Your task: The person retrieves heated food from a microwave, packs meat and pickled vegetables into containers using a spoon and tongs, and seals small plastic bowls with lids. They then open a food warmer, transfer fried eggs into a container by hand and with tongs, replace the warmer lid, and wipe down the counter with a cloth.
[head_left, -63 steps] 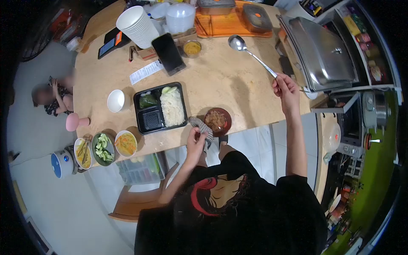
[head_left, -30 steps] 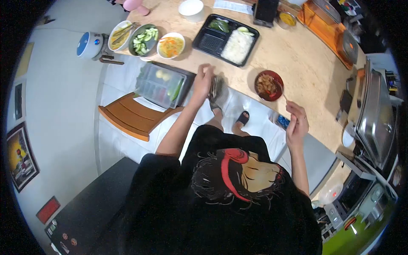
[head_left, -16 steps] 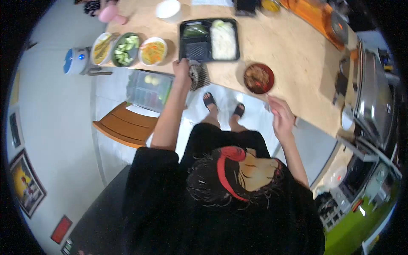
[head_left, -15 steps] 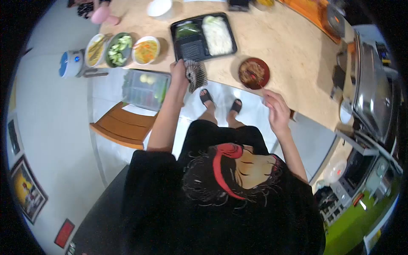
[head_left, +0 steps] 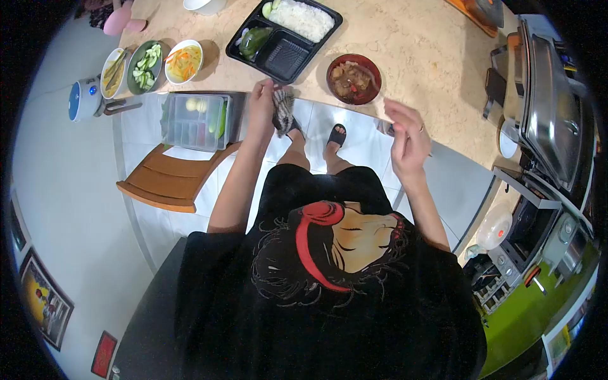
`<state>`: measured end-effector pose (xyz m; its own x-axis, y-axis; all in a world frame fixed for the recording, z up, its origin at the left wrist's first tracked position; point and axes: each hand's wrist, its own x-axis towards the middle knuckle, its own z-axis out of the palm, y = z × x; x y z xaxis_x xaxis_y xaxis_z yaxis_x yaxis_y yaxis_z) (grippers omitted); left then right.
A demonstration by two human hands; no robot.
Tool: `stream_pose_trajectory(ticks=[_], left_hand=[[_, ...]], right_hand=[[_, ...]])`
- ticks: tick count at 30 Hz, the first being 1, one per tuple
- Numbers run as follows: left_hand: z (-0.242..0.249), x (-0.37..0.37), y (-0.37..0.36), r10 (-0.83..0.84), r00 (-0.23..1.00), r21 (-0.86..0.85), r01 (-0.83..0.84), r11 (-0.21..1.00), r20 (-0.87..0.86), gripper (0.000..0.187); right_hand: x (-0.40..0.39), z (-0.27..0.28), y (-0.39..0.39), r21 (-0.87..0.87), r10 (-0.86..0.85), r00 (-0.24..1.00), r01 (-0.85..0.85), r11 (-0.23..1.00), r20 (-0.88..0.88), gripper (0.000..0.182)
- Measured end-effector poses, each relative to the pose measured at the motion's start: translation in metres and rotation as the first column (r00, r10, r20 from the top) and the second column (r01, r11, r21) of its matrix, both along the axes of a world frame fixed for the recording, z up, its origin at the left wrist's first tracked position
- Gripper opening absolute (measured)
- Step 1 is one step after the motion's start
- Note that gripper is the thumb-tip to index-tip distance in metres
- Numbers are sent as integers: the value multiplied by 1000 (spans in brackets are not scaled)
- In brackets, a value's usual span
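Observation:
A bunched black-and-white striped cloth (head_left: pixel 283 113) hangs from my left hand (head_left: pixel 259 104), whose fingers are closed on it at the counter's front edge. Just beyond those fingertips lies a black compartment tray (head_left: pixel 235 52). White rice (head_left: pixel 303 19) fills one section, a dark green item (head_left: pixel 254 42) sits in another, and the ridged near section is bare. My right hand (head_left: pixel 410 139) is beside a red-brown bowl (head_left: pixel 353 77) of brown stewed pieces. A thin, pale, blurred utensil (head_left: pixel 376 85) runs from the bowl's right side to my right fingertips, which seem closed on its end.
Left along the counter stand a bowl of shredded vegetables (head_left: pixel 184 62), a bowl of cut cucumber (head_left: pixel 146 67) and another food bowl (head_left: pixel 113 73). Below them are a clear divided container (head_left: pixel 195 121) and a wooden chair (head_left: pixel 166 179). A large metal appliance (head_left: pixel 552 95) borders the right side.
My view has shifted, so the tray and bowls appear farther up and left. My right hand has moved rightward from the red-brown bowl. My left hand still holds the cloth.

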<state>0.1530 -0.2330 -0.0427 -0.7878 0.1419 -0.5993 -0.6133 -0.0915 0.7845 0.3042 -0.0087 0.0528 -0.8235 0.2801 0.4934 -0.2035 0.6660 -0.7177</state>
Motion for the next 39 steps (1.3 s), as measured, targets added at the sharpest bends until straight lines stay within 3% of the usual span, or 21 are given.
stream_pose_trajectory(ticks=[3, 4, 6, 8, 10, 11, 14, 16, 17, 19, 22, 25, 27, 30, 32, 33, 34, 36, 39], left_hand=[[-17, 27, -5, 67, 967, 290, -140, 947, 248, 32], [-17, 37, -7, 73, 966, 288, -145, 947, 247, 32], [-4, 53, -2, -72, 918, 508, -148, 849, 389, 31], [-15, 53, 13, -42, 930, 484, -152, 862, 366, 27], [2, 52, 39, 113, 991, 310, -129, 942, 69, 23], [20, 52, 51, 141, 989, 273, -145, 951, 35, 21], [30, 47, 69, 55, 998, 272, -52, 961, -5, 20], [35, 46, 72, 104, 995, 294, -97, 951, -8, 21], [29, 44, 71, 40, 997, 229, -24, 973, -67, 20], [20, 40, 70, -26, 991, 157, 47, 987, -129, 20], [15, 32, 64, -162, 961, 34, 174, 984, -224, 17], [21, 19, 62, -281, 932, -66, 273, 960, -228, 17], [26, 4, 59, -397, 914, -73, 391, 917, -87, 15], [29, -4, 56, -361, 908, -83, 352, 932, -214, 12], [31, -7, 60, -298, 931, -115, 279, 953, -212, 13], [31, -12, 63, -336, 887, -146, 304, 941, -317, 14], [31, -16, 66, -370, 830, -181, 323, 929, -417, 14], [33, -21, 76, -369, 818, -158, 334, 929, -441, 17], [32, -32, 85, -483, 759, -249, 414, 876, -436, 19]], right_hand=[[-1, -12, 9, 8, 29, 993, -30, 1000, 112, 9], [0, -18, 12, 5, 79, 982, -81, 997, 169, 9], [4, -9, 14, -2, 105, 985, -106, 994, 140, 9], [-1, 1, 15, -2, 120, 987, -120, 993, 109, 8], [-13, 6, 18, 133, 25, 988, -46, 990, 155, 7], [-20, 7, 17, 142, 26, 988, -48, 989, 152, 7], [-39, 0, 18, 232, 6, 979, -54, 971, 202, 6], [-45, -8, 27, -153, -69, 956, 117, 981, 284, 16], [-49, -14, 35, -156, -64, 958, 111, 982, 279, 16], [-53, -28, 52, -530, -110, 962, 230, 816, 249, 27], [-50, -38, 58, -656, -66, 969, 211, 725, 239, 31], [-37, -31, 54, -590, -41, 973, 170, 789, 226, 30], [-29, -18, 47, -524, -39, 975, 151, 838, 219, 27], [-24, -10, 36, -379, -11, 995, 47, 924, 98, 21], [-32, -17, 36, -487, 129, 990, -86, 869, 56, 16], [-36, -22, 37, -596, 160, 984, -85, 799, 73, 16], [-39, -30, 41, -600, 159, 985, -87, 795, 68, 16], [-45, -37, 50, -715, 174, 980, -53, 697, 97, 14], [-45, -31, 57, -695, 126, 987, -20, 719, 102, 13]])
